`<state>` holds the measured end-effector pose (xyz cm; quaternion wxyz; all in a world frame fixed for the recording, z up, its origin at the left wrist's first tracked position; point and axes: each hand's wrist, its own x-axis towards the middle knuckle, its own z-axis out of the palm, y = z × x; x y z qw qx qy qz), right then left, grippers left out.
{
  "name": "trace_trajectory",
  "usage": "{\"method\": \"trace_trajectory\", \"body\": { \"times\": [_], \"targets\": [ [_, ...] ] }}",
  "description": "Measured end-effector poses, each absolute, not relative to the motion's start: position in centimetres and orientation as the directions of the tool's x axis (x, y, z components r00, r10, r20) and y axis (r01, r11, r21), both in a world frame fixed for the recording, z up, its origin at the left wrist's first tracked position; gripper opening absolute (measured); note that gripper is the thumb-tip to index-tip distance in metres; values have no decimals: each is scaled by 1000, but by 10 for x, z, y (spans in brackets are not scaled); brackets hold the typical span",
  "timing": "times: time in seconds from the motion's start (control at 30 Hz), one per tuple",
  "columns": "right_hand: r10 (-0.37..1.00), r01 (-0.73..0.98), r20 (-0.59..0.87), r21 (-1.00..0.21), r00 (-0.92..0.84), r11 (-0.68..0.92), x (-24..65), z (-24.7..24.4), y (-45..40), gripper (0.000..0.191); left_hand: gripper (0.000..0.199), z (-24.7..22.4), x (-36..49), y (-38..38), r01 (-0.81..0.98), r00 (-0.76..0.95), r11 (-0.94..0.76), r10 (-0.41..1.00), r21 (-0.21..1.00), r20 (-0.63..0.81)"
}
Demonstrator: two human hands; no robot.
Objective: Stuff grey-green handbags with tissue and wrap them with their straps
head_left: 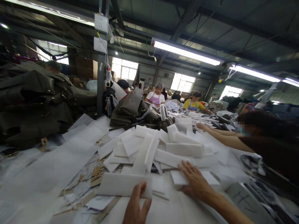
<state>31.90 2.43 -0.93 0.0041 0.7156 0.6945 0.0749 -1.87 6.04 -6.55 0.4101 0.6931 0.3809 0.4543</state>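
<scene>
White foam sheets (144, 149) lie in a loose heap in front of me. My left hand (137, 203) is at the near edge, its bent fingers against the right end of a long foam strip (119, 184). The thumb stands apart from the fingers, and no grip on the strip shows. To the right, my right hand (197, 183) rests with stretched fingers on the heap, over a flat white foam piece (178, 179). Its thumb is lower and partly blurred.
Paper tags with strings (93, 177) lie left of the heap. Dark bags (130, 112) stand behind it, with a larger bag pile (42, 105) at left. A co-worker's arms (224, 138) reach in from the right. A grey post (101, 77) rises beyond the table.
</scene>
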Motion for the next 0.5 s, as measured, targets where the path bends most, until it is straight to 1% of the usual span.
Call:
{"method": "trace_trajectory", "body": {
  "times": [0.07,0.17,0.27,0.37,0.43,0.5],
  "targets": [
    [994,992,109,124,-8,-6,325,-10,25,81,53,-77,-17,63,209,397,-471,842,857,366],
    [971,983,235,182,-30,-14,326,-22,28,72,62,-91,-12,65,263,511,-589,757,764,407],
    [925,974,381,203,17,-101,314,-36,37,78,57,-96,-10,66,281,492,-660,723,697,485],
    [870,975,489,157,60,-155,293,-38,47,77,48,-91,-13,68,288,471,-671,721,684,509],
    [845,985,534,134,17,-104,279,-31,51,74,44,-85,-16,70,284,462,-662,729,694,505],
    [828,991,558,130,-61,-14,264,-22,53,71,42,-79,-19,72,277,443,-646,743,712,502]
  ]
}}
